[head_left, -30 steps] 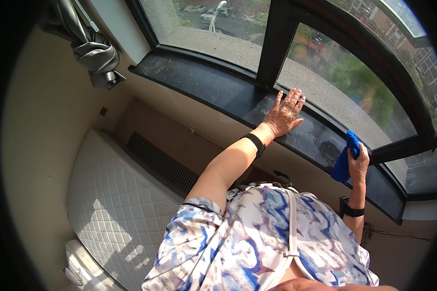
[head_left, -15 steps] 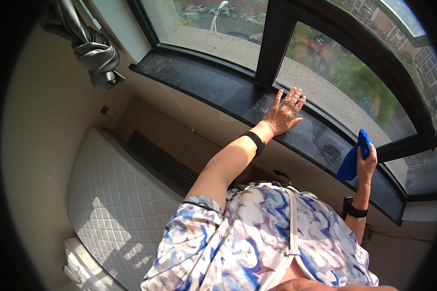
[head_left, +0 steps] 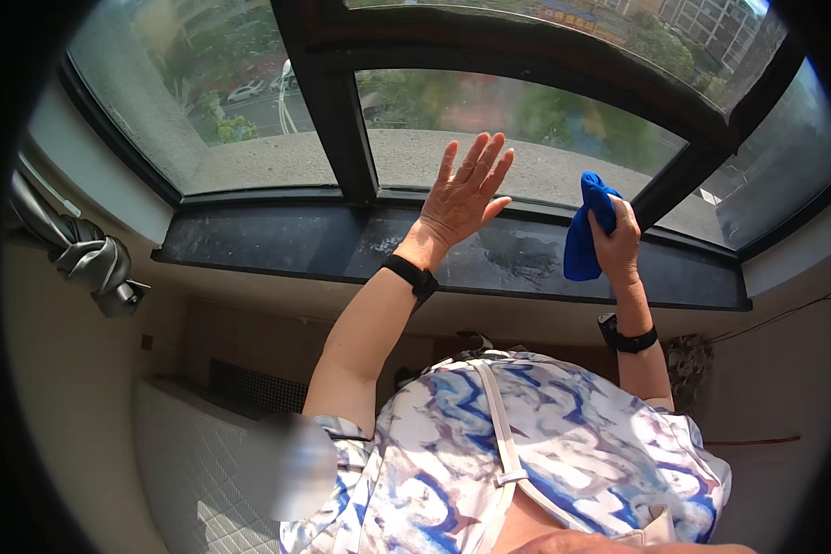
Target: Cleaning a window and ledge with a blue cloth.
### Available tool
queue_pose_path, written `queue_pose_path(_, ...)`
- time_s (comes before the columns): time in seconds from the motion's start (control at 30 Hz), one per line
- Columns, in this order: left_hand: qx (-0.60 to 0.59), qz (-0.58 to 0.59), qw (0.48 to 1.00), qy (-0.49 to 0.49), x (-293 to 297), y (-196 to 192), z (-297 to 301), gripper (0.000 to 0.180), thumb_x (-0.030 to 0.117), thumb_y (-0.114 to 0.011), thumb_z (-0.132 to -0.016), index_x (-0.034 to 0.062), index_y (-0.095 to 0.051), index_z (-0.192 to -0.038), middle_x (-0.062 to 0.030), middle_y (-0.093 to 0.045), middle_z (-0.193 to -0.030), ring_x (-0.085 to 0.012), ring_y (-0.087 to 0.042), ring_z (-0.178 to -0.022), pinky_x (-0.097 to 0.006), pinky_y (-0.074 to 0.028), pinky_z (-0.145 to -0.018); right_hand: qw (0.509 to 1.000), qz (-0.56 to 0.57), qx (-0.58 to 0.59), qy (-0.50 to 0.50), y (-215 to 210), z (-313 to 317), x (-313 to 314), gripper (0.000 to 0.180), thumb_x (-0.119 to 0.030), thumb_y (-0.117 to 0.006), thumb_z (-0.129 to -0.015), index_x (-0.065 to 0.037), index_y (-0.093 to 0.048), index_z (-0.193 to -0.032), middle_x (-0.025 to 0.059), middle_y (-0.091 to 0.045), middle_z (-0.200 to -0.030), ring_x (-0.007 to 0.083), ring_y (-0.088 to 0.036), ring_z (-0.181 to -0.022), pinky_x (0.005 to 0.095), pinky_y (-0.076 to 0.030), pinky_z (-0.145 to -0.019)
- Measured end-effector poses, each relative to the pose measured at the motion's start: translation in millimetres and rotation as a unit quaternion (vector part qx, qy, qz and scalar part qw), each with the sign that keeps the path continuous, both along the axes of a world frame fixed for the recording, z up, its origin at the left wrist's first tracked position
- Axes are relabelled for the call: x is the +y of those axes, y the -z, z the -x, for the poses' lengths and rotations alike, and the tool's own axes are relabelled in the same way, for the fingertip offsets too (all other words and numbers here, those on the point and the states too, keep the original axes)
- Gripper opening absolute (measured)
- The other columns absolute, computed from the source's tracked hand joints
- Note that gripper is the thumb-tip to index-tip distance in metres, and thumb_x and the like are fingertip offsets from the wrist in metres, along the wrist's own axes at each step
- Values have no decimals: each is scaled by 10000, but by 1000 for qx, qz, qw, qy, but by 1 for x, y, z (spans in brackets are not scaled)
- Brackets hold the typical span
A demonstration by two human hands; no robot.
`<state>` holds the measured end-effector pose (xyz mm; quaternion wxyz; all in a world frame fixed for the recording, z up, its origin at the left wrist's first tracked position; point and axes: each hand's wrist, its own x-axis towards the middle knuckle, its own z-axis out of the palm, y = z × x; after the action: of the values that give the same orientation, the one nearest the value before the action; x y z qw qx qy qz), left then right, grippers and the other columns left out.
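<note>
My left hand (head_left: 462, 201) is open, its fingers spread in front of the lower window pane (head_left: 526, 120). Whether it touches the glass or hovers before it, I cannot tell. In my right hand (head_left: 620, 242) is a blue cloth (head_left: 582, 240), gripped between thumb and fingers and partly hanging down. This hand is over the right part of the dark windowsill (head_left: 277, 242), near the window frame. Between the two hands the sill carries a wet-looking dark patch (head_left: 522, 263) and some pale smears.
A tied grey curtain (head_left: 97, 263) hangs at the left wall. Below the sill on the left lie a quilted mattress (head_left: 194, 471) and a dark perforated panel (head_left: 254, 386). Thick dark frame bars (head_left: 328, 120) divide the window. Thin cables (head_left: 776, 319) run along the right wall.
The view has turned to the right. My left hand has come up off the sill toward the glass, fingers still spread. My right hand still grips the blue cloth.
</note>
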<state>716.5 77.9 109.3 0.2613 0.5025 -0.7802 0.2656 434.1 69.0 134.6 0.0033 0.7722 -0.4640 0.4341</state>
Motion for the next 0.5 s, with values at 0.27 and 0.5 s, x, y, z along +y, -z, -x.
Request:
queue_pose_path(0.27,-127,82,988,16,-34,-45,32,764,559,-555,-868,182,-301,-1483,-36,-199,-1574,-203,-136,-1464,-466,-59,-1196,988,61,-100,104,-40,38,5,274,-102,-701,-817,-18,-600,-1057,161,-618,-965,342,-628,-891,386,-502,-795)
queue_pose_path(0.5,-120,101,988,-11,-66,-53,30,748,539,-554,-879,178,-301,-1483,-36,-195,-1577,-199,-105,-1470,-480,-48,-1188,956,133,-78,250,-43,84,-35,330,-157,-691,-833,10,-579,-1094,194,-613,-987,371,-624,-882,426,-507,-778)
